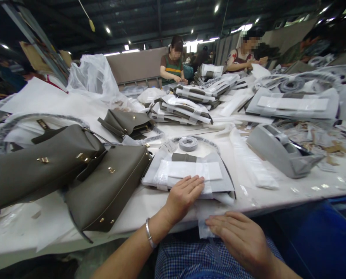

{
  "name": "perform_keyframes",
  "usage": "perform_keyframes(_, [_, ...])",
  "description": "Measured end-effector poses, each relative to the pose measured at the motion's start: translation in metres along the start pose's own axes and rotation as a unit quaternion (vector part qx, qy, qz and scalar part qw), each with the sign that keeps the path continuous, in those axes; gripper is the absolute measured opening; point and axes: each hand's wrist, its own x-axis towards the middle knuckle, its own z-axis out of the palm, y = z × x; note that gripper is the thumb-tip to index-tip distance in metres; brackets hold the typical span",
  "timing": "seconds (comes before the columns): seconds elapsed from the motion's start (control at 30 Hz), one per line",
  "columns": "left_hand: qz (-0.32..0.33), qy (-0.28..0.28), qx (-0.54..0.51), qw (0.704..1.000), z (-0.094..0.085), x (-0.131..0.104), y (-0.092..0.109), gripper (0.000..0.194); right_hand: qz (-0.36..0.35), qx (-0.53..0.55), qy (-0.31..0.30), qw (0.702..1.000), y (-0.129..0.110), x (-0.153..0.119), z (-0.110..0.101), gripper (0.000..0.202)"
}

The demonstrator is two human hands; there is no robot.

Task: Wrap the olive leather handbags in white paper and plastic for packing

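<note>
My left hand, with a silver bangle on its wrist, lies flat with its fingers stretched out on the front of a wrapped bag. White sheets and clear tape cover the bag, and a coiled grey strap sits just behind it. At the table's front edge, below the bag, my right hand pinches a piece of translucent tape or film by its right side. Left of the wrapped bag are two olive handbags with gold fittings, lying side by side.
A grey tape dispenser stands on the right of the white table. Farther back are stacked wrapped bags, another wrapped bag and crumpled clear plastic. Two people work across the table. Something blue is at the lower right.
</note>
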Motion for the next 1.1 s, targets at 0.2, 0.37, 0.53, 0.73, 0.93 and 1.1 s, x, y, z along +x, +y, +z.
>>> perform_keyframes(0.2, [-0.007,0.0,-0.016,1.0,-0.001,-0.002,0.002,0.026,-0.016,0.058,-0.059,0.996,0.016,0.01,-0.014,0.018])
perform_keyframes(0.37, [-0.004,0.011,-0.023,1.0,-0.001,-0.002,0.002,0.026,0.039,0.006,0.008,0.999,0.034,0.009,-0.02,0.031])
perform_keyframes(0.53, [-0.01,0.009,-0.019,1.0,0.0,-0.003,0.003,0.028,0.089,-0.1,-0.036,0.99,0.05,0.016,-0.003,0.034])
perform_keyframes(0.73, [-0.005,-0.034,-0.065,0.997,-0.008,-0.004,-0.001,0.034,0.048,-0.103,-0.014,0.993,0.062,0.013,0.01,0.027])
perform_keyframes(0.93, [-0.011,-0.078,-0.148,0.986,-0.031,0.007,0.004,0.042,0.028,-0.087,0.02,0.996,0.067,0.007,0.015,0.027])
perform_keyframes(1.1, [-0.076,-0.007,-0.115,0.99,-0.022,0.011,0.008,0.028,0.035,-0.085,0.027,0.995,0.065,0.004,0.016,0.029])
